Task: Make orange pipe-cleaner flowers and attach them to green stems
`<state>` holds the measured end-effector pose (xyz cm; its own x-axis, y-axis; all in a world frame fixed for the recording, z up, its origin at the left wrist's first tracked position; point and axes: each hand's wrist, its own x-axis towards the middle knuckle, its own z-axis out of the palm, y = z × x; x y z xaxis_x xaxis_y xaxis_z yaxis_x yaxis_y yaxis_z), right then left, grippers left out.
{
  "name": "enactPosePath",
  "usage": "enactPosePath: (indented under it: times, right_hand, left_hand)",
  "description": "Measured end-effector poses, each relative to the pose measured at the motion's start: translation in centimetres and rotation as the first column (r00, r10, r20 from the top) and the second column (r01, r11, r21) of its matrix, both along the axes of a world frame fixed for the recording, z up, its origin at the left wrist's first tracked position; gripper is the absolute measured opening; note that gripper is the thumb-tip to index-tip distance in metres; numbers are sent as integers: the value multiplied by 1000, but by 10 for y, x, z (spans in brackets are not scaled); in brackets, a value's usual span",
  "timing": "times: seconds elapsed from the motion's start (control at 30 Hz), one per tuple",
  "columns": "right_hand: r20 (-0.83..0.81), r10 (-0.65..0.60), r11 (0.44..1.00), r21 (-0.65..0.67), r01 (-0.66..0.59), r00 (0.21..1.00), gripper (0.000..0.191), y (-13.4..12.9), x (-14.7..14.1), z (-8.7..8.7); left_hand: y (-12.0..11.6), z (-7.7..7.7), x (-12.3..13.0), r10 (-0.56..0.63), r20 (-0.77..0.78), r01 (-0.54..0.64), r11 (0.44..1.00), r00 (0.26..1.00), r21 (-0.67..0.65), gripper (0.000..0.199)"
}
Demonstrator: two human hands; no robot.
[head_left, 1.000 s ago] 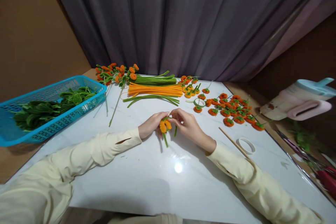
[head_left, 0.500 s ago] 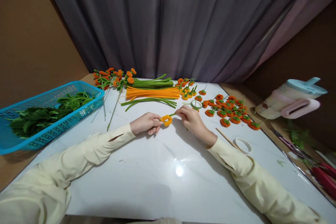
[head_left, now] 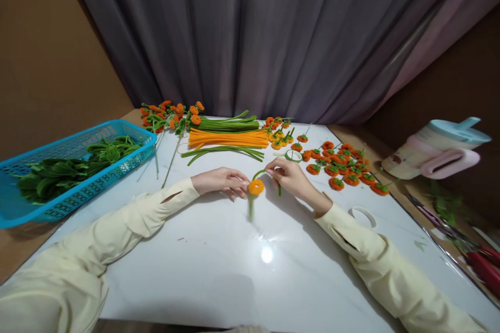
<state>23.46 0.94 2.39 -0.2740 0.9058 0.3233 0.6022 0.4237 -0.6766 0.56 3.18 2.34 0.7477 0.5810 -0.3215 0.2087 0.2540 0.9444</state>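
Note:
A small yellow-orange fuzzy ring (head_left: 256,187) hangs over the middle of the white table, threaded on a green fuzzy stem (head_left: 258,173). My right hand (head_left: 283,173) pinches the stem to the right of the ring, and a piece of green sticks out below its fingers. The stem's lower end, under the ring, is blurred by motion. At the ring's left edge is my left hand (head_left: 226,182), its fingers loosely apart; whether its fingertips touch the ring cannot be made out. Behind them lie orange stems (head_left: 228,138) and green stems (head_left: 226,124) in bundles.
A blue basket (head_left: 128,158) of green leaves stands at left. Orange flowers (head_left: 344,161) and a green tape roll (head_left: 293,155) lie to the right, with a white ring (head_left: 365,216) nearer. A lidded cup (head_left: 429,148) and red-handled tools (head_left: 482,270) are at far right.
My left fingers have loosened from the yellow-orange ring. The ring has shifted slightly right and down, and the green stem now bends above it and dangles below. My right hand moved slightly right.

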Motion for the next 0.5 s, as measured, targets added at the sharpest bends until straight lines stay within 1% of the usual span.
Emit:
enactPosePath:
  times: [0.1,0.17,0.23,0.3,0.37,0.43,0.5]
  right_hand:
    - [-179,-3,987,-157,-25,984,13,-8,-13,3]
    - [-275,-22,972,-232,-44,961,15,-12,-18,4]
    - [-315,-40,962,-270,-49,948,15,-14,-21,4]
    - [-283,-26,964,-261,-51,959,14,-14,-20,4]
    - [-210,30,970,-229,-79,977,16,-15,-20,2]
    - [-138,113,964,-226,-142,984,18,-17,-21,1]
    - [-96,187,947,-248,-205,978,19,-21,-24,1]
  left_hand:
    - [-7,-3,8,59,38,-58,998,998,-39,41]
    - [-12,-2,12,77,39,-76,997,996,-20,34]
    - [-16,-1,14,118,35,-119,993,992,16,23]
    - [-18,0,16,187,22,-188,981,982,52,17]
    - [-19,0,16,224,-10,-222,969,974,111,16]
    - [-21,0,16,203,-76,-184,961,976,205,17]
    - [-22,0,15,171,-160,-117,946,972,302,17]
